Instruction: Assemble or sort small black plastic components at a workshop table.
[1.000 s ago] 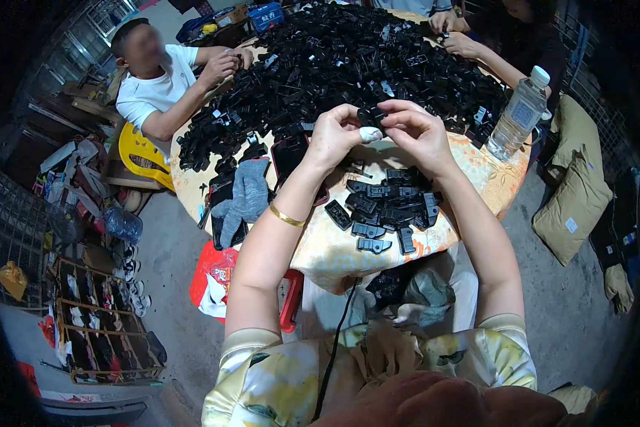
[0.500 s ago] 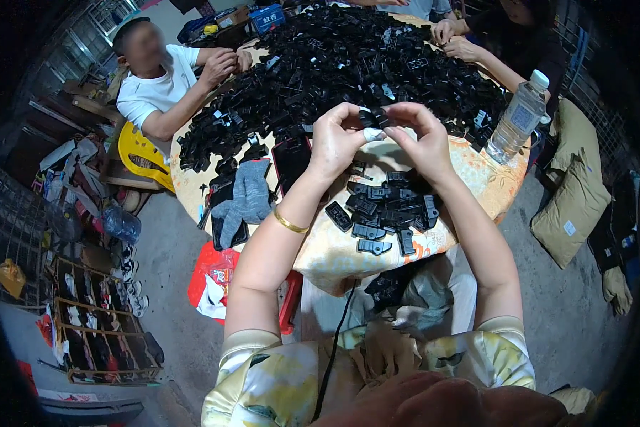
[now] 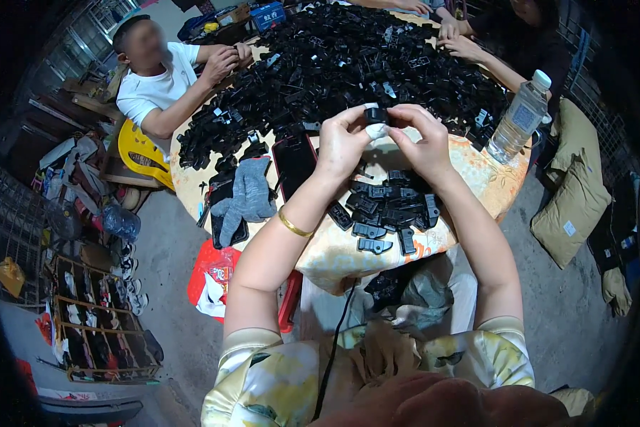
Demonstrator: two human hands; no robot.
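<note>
Between my two hands a small black plastic part [image 3: 376, 114] is held up over the table, pinched by the fingertips of both. My left hand [image 3: 342, 142] grips it from the left, its thumb wrapped in something white. From the other side my right hand [image 3: 424, 139] closes its thumb and fingers on the same part. Beneath my wrists lies a small group of black plastic parts [image 3: 385, 206]. Beyond my hands spreads a large heap of similar black parts [image 3: 320, 64]. A dark phone [image 3: 294, 165] lies left of my left wrist.
A grey glove [image 3: 246, 196] rests at the left of the round table with a patterned cloth [image 3: 476, 178]. At the right edge stands a clear bottle [image 3: 517, 121]. A person in white [image 3: 165, 82] sits far left; other people's hands [image 3: 458, 43] work far right. Below left is a red stool [image 3: 204, 274].
The black part has turned in my fingers and now shows as one compact piece. My left hand has shifted slightly right, uncovering more of the phone. Hands at far right have moved.
</note>
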